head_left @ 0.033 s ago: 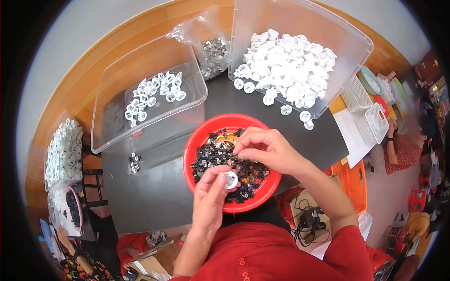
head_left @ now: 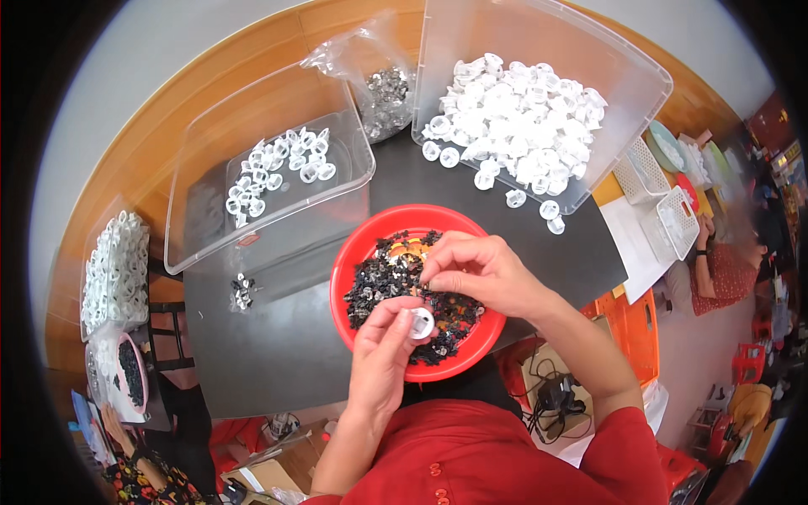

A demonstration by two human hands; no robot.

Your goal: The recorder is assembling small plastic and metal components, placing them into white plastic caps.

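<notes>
Between the thumb and fingers of my left hand (head_left: pixel 379 349) is a white round plastic fitting (head_left: pixel 422 323), its open face turned up. My right hand (head_left: pixel 488 271) is close by, up and to the right of it, thumb and fingertips pinched together. Whatever those fingertips hold is too small to make out. Both hands are over a red basin (head_left: pixel 342 244), which holds a heap of small black parts (head_left: pixel 374 290) mixed with shiny metal bits. The fitting is apart from the right fingertips.
A clear bin (head_left: pixel 362 168) with several white fittings stands left. Another tilted bin (head_left: pixel 656 80) spills white fittings (head_left: pixel 522 126) at the back right. Between them sits a bag of metal pieces (head_left: pixel 387 101). Small parts (head_left: pixel 242 290) lie on the dark table (head_left: pixel 278 362). Co-workers sit both sides.
My left hand, with the fitting, has shifted slightly right, toward my right hand. The right hand stays almost in place, still pinched.
</notes>
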